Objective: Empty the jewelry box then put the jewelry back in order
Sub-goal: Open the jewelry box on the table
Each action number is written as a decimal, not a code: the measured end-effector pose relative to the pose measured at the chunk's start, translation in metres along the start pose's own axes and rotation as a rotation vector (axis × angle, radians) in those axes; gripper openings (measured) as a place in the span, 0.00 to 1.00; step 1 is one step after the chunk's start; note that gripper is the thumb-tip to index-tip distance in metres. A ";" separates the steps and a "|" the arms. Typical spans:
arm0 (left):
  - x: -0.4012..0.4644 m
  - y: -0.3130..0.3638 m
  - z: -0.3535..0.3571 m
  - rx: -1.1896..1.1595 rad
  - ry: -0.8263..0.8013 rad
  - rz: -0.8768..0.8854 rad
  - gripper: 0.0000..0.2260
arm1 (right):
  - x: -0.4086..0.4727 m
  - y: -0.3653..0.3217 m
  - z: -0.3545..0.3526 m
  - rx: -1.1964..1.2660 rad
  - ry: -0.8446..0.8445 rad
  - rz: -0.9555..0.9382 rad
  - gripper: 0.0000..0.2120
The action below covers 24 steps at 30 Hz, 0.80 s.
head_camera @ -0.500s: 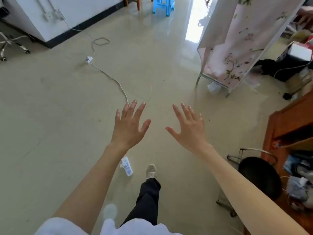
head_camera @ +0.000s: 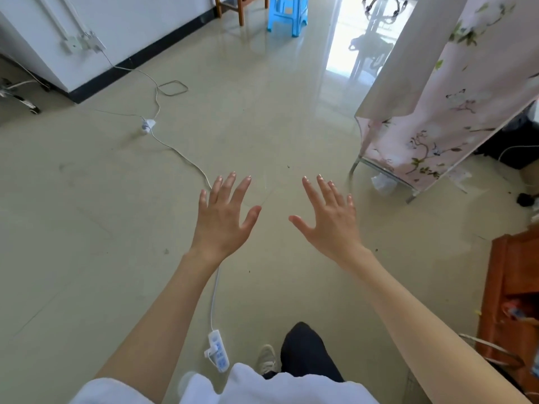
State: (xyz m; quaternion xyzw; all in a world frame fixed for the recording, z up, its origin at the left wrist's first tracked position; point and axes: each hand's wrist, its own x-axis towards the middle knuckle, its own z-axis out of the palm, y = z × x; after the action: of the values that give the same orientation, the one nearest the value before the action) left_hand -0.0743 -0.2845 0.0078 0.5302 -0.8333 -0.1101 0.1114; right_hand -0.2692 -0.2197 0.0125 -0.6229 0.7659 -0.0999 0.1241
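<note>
Both arms are held out ahead of the body, over the floor (head_camera: 262,126), with nothing carried. The left hand (head_camera: 223,220) is spread, fingers straight and fanned, back of the hand up; the right hand (head_camera: 331,220) is spread likewise. Neither touches anything. Such a pose suits no grasp; it is judged to be a display of the two hands to the camera while the person stands (one shoe (head_camera: 267,358) and a dark trouser leg (head_camera: 306,348) are seen below), so the task proper appears not yet begun.

The jewelry box is not in view, nor is any jewelry; where it stands cannot be told.

Counted: two hands, each showing five digits. One white power strip (head_camera: 218,349) lies on the floor near the shoe, its cable (head_camera: 180,154) trailing off towards the wall. One blue plastic stool (head_camera: 287,13) stands at the far end, beside wooden chair legs (head_camera: 240,8). One floral fabric wardrobe (head_camera: 437,106) stands on the right, and one reddish wooden cabinet (head_camera: 510,287) is seen at the right edge.
</note>
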 end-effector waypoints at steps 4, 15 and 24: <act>0.070 -0.004 0.014 -0.017 -0.032 -0.022 0.33 | 0.076 0.017 -0.006 -0.003 -0.008 -0.006 0.35; 0.325 0.005 0.013 0.023 0.009 -0.040 0.34 | 0.328 0.087 -0.065 -0.025 -0.019 -0.058 0.35; 0.488 -0.021 0.018 -0.004 0.010 -0.111 0.33 | 0.505 0.089 -0.085 -0.022 -0.057 -0.102 0.33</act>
State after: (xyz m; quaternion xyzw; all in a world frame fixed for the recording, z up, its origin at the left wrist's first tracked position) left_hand -0.2630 -0.7355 0.0183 0.5758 -0.8019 -0.1152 0.1103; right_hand -0.4763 -0.6963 0.0330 -0.6650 0.7304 -0.0799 0.1338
